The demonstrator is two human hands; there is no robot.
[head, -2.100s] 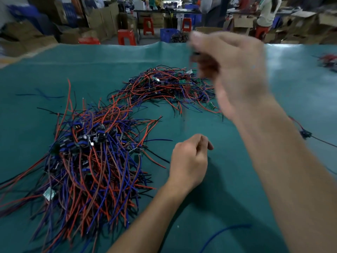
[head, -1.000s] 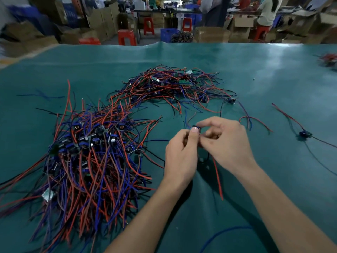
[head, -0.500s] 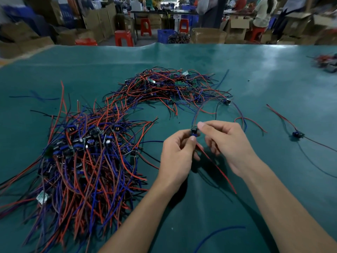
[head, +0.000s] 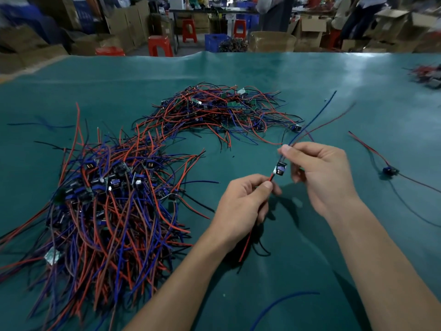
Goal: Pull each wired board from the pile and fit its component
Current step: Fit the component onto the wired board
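A small wired board [head: 280, 168] with a blue part hangs in the air between my hands, above the green table [head: 310, 259]. My left hand [head: 243, 204] pinches its red and black wires just below the board. My right hand [head: 322, 173] pinches the blue and red wires above it, which stick up to the upper right. A far pile [head: 222, 111] of boards with red and blue wires lies behind my hands. A larger near pile [head: 102, 206] of wired boards lies to the left.
One wired board [head: 389, 170] lies alone on the table at the right. A loose blue wire [head: 284, 304] lies near the front edge. More wired parts [head: 427, 75] sit at the far right. Boxes, red stools and people are beyond the table.
My hands have drawn apart. The board now hangs between them, its blue and red wires swung up to the upper right. Two seconds ago my right hand was raised high.
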